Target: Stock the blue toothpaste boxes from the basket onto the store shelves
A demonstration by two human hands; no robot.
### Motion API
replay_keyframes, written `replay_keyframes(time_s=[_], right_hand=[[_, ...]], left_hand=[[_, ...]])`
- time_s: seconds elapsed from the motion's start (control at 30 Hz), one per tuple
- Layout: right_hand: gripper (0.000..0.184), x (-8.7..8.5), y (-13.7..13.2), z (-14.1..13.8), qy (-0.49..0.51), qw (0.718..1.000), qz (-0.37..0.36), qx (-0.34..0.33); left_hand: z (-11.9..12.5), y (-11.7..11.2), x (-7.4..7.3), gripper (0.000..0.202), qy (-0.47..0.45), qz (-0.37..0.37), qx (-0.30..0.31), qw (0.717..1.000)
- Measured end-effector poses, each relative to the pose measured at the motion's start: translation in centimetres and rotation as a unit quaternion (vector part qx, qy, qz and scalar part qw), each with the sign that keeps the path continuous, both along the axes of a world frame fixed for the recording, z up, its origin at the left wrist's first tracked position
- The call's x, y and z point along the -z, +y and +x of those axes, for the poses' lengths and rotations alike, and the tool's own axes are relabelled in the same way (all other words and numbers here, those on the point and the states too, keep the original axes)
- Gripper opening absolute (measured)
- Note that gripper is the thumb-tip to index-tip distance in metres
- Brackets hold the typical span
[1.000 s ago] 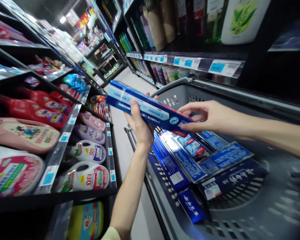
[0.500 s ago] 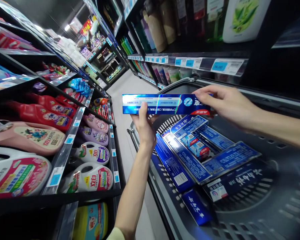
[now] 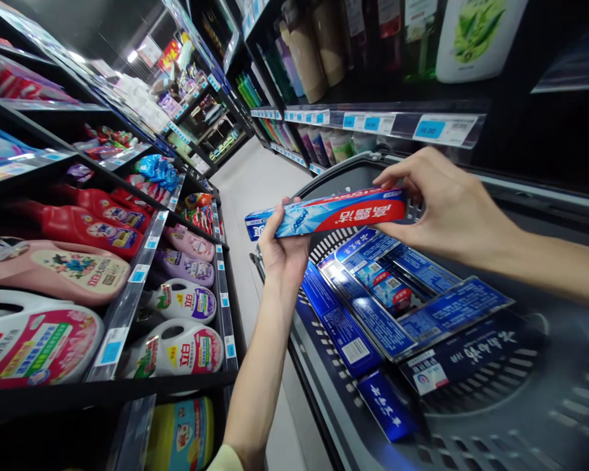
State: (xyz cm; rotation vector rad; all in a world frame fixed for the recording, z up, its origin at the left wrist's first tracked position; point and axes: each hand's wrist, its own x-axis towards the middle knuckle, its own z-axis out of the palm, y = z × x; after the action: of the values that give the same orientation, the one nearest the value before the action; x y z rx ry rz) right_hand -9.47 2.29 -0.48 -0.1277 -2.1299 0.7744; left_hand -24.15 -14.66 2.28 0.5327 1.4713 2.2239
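I hold a long blue and red toothpaste box level above a grey shopping basket. My left hand grips the box's left part from below, thumb on its front. My right hand pinches the box's right end with fingers curled round it. The red panel with white characters faces me. Below the box, several blue toothpaste boxes lie flat in the basket.
Black store shelves on the left carry pink, white and red detergent jugs behind price tags. More shelves with bottles and blue price labels stand at the upper right. A pale aisle floor runs away between them.
The box has been turned about its long axis, so the red front now shows instead of the blue side. Both hands shifted slightly with it; the right hand rose from near the basket.
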Motion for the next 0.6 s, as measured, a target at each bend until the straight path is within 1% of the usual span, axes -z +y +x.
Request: replay_keyframes(time_s=[0.03, 0.07, 0.13, 0.2, 0.27, 0.37, 0.47, 0.53, 0.6], right_hand=[[0.045, 0.1, 0.2, -0.2, -0.010, 1.000, 0.005, -0.003], [0.051, 0.2, 0.3, -0.4, -0.028, 1.000, -0.008, -0.008], [0.067, 0.3, 0.4, -0.5, -0.082, 0.993, -0.083, -0.026], [0.077, 0.3, 0.3, -0.4, -0.137, 0.976, -0.156, -0.062], [0.074, 0.4, 0.0, -0.3, -0.164, 0.964, -0.183, -0.099], [0.061, 0.5, -0.5, 0.0, -0.147, 0.965, -0.186, -0.115], [0.057, 0.7, -0.8, 0.0, -0.110, 0.969, -0.192, -0.109], [0.053, 0.7, -0.8, 0.0, -0.088, 0.974, -0.186, -0.092], [0.050, 0.6, -0.6, 0.0, -0.053, 0.981, -0.173, -0.072]], left_hand=[[0.1, 0.0, -0.1, 0.030, 0.033, -0.001, -0.008, 0.999], [0.3, 0.0, -0.2, 0.035, 0.067, -0.005, -0.013, 0.998], [0.7, -0.1, -0.4, 0.044, 0.126, -0.016, -0.015, 0.992], [1.1, -0.3, -0.6, 0.052, 0.163, -0.022, -0.012, 0.986], [1.1, -0.4, -0.7, 0.058, 0.188, -0.026, -0.013, 0.982], [0.8, -0.7, -0.8, 0.065, 0.212, -0.022, -0.012, 0.977], [0.5, -0.9, -0.7, 0.073, 0.202, -0.011, -0.008, 0.979], [0.4, -0.9, -0.6, 0.077, 0.185, -0.031, 0.003, 0.982], [0.3, -0.9, -0.6, 0.079, 0.162, -0.054, 0.031, 0.985]])
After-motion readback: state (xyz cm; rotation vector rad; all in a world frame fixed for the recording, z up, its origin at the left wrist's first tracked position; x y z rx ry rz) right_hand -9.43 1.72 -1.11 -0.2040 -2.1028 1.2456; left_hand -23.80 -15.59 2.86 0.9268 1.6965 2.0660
